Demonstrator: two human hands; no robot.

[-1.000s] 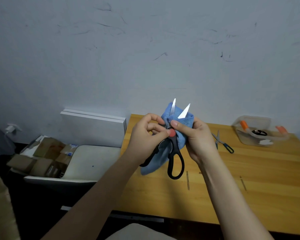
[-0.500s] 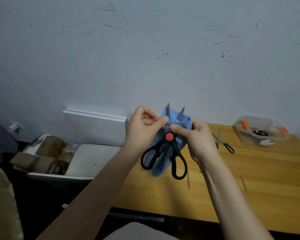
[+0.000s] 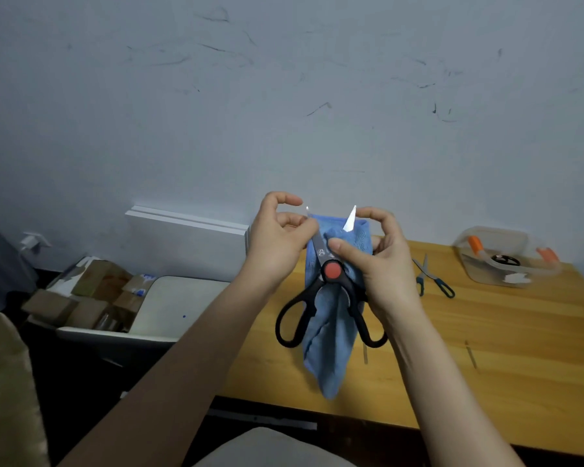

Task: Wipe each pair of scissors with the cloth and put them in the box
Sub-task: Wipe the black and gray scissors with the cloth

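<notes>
Left hand (image 3: 277, 246) is curling in, its fingertips pinching the left blade of the scissors (image 3: 331, 272) near the tip; index finger is arching clear above. Right hand (image 3: 386, 264) is gripping the cloth (image 3: 329, 348), thumb pressing the blue fabric down just above the red pivot, the other fingers wrapping round behind it. Scissors are being held up in the air over the near-left part of the table (image 3: 503, 358), blades spread and pointing up, black handles splayed and hanging down. Cloth is lying behind the scissors, bunching round the right blade so that only the bright tip is poking out, and its loose tail is dangling below the handles. Both forearms are reaching in from the bottom edge. Further right, teal scissors (image 3: 434, 279) are lying open on the wood, well apart from the hands. Beyond them, near the far right corner, the clear box (image 3: 486, 274) is sitting with orange-handled items inside; what they are exactly I cannot tell. Left of the table, white boards (image 3: 189, 242) are leaning against the scuffed wall (image 3: 284, 112), and cartons (image 3: 91, 294) are crowding a white tray (image 3: 169, 305) below.
</notes>
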